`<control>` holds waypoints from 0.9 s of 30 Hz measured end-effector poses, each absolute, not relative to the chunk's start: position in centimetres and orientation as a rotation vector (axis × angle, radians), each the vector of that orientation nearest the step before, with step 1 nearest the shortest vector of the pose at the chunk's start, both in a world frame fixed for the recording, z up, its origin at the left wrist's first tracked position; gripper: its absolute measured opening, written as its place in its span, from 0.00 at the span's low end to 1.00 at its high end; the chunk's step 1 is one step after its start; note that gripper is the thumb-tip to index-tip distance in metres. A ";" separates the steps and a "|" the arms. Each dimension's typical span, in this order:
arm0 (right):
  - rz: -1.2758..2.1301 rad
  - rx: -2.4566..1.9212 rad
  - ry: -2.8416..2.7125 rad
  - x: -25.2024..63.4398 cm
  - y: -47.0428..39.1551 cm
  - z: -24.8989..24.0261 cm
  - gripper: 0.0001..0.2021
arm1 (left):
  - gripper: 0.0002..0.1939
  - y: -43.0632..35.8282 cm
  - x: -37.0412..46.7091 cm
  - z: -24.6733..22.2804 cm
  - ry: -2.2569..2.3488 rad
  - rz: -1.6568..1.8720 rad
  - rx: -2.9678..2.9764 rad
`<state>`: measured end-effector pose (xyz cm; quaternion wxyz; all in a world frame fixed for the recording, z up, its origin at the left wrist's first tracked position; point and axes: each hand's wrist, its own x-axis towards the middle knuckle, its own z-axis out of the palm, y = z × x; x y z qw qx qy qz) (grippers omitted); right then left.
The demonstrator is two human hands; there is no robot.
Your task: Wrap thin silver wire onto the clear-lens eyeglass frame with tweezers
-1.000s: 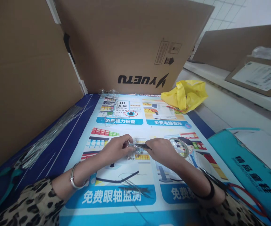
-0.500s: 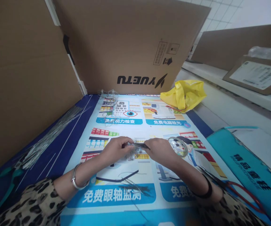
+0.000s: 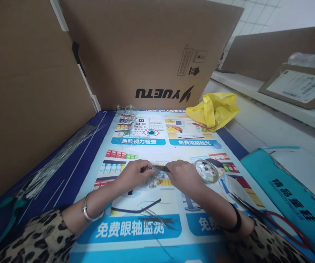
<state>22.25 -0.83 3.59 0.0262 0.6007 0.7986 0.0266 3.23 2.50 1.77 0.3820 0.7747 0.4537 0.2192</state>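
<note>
My left hand (image 3: 138,173) is closed on a small tangle of thin wire (image 3: 154,179), which hangs below its fingertips. My right hand (image 3: 183,174) is closed around a dark pointed tool (image 3: 162,168) whose tip reaches the wire at my left fingers. Just right of that hand lies a round clear dish (image 3: 207,171) with small bits inside. Below the hands, a loose bunch of short dark wires (image 3: 157,219) rests on the printed poster (image 3: 157,149).
Long wires (image 3: 61,159) and green-handled pliers (image 3: 17,204) lie at the left. Wire pieces (image 3: 127,113) are at the back. A yellow bag (image 3: 214,110), red-handled scissors (image 3: 285,226) and a teal box (image 3: 288,197) are on the right. Cardboard (image 3: 146,47) stands behind.
The dark tool has tilted a little, and my right hand has shifted slightly. My left hand stays at nearly the same place with the wire.
</note>
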 end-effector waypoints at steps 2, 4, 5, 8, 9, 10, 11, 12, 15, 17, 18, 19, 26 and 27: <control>0.019 1.868 2.445 22.2 -0.8 3.6 0.10 | 0.09 2.5 3.2 1.8 1.158 0.567 1.981; -0.029 1.885 2.418 22.1 -0.8 3.6 0.12 | 0.09 2.5 3.2 1.7 1.164 0.595 1.995; -0.053 1.895 2.404 22.1 -0.8 3.7 0.13 | 0.09 2.5 3.2 1.6 1.169 0.614 2.004; -0.125 1.921 2.361 22.1 -0.8 3.8 0.15 | 0.08 2.4 3.3 1.3 1.185 0.662 2.040; -0.142 1.928 2.352 22.1 -0.9 3.9 0.15 | 0.08 2.4 3.3 1.3 1.192 0.673 2.055; -0.153 1.934 2.343 22.0 -0.9 3.9 0.15 | 0.07 2.4 3.3 1.2 1.198 0.681 2.070; -0.160 1.942 2.336 22.0 -0.9 4.0 0.14 | 0.07 2.4 3.4 1.2 1.205 0.688 2.083; -0.166 1.949 2.326 21.9 -0.9 4.1 0.14 | 0.06 2.3 3.4 1.2 1.213 0.691 2.093; -0.177 1.969 2.286 21.5 -1.0 4.4 0.13 | 0.06 2.3 3.5 1.2 1.224 0.693 2.082; -0.183 1.971 2.275 21.3 -1.0 4.5 0.12 | 0.07 2.3 3.6 1.3 1.223 0.697 2.043; -0.187 1.967 2.277 21.2 -1.0 4.5 0.12 | 0.07 2.2 3.7 1.3 1.222 0.698 2.018; -0.191 1.962 2.284 21.2 -1.0 4.5 0.12 | 0.07 2.2 3.7 1.3 1.222 0.701 1.990; -0.315 1.944 2.345 21.7 -0.6 4.1 0.15 | 0.09 2.3 3.8 1.5 1.189 0.714 1.787; -0.370 1.945 2.365 21.8 -0.5 4.0 0.15 | 0.09 2.3 3.8 1.5 1.181 0.717 1.767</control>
